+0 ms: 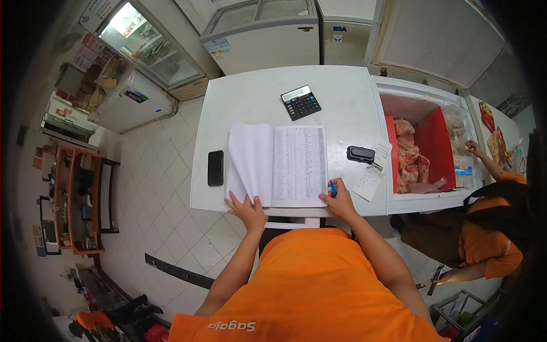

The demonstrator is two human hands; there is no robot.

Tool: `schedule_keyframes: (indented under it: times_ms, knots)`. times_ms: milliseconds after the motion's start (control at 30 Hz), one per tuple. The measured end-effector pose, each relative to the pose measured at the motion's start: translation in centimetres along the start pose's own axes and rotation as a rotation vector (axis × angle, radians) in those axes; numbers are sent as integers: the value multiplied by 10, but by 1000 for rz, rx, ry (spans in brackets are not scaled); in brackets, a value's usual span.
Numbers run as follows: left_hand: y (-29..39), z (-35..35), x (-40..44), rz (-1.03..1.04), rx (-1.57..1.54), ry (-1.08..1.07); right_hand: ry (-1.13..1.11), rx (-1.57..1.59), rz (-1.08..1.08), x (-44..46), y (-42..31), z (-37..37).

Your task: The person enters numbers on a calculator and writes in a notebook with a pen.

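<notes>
An open ledger book (300,165) lies on the white table (239,91), its right page filled with printed or written columns. My left hand (247,213) rests with fingers spread on the lower edge of the left pages, one of which curls up. Near the book's lower right corner, my right hand (340,200) is closed around a blue pen (333,188). Above the book sits a black calculator (301,103). To its left is a black phone (215,169). On the right lie a small black device (360,154) and paper receipts (367,181).
An open chest freezer (427,200) with a red liner and packed meat (409,154) adjoins the table's right side. A co-worker in orange (490,228) stands beside it, one hand over it. More freezers (268,48) stand behind; an orange shelf (71,199) is at left.
</notes>
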State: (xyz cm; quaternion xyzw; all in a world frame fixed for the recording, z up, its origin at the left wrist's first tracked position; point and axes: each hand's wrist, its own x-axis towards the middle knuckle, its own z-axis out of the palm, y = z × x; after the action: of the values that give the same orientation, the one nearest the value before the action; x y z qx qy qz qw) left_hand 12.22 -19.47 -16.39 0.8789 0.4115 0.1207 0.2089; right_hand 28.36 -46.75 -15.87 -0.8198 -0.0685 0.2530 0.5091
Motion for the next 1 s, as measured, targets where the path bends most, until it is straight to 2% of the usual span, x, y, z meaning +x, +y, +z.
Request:
schedule_keyframes:
  times_ms: [100,300,400,500,600,700,800,900,1000]
  knots:
    - [0,5,3,-45,-147,19,5,-6,2,-1,-1,1]
    - [5,-1,7,51,-206,73,30,1,-22,-4,1,2]
    - [9,2,1,273,-378,133,27,-5,-9,-4,0,2]
    - [30,-34,-4,775,-444,-741,32,-24,-19,-3,0,1]
    - [48,-63,-23,331,-568,-694,32,-38,-9,-2,5,0]
    - [5,-11,-8,155,-112,194,42,-5,56,7,13,3]
    - [-10,4,0,-109,171,44,80,88,37,10,20,9]
    - [-1,-11,2,-4,135,-40,39,15,50,3,5,2]
    - [15,-22,3,-31,43,-92,10,-45,40,-4,-8,0]
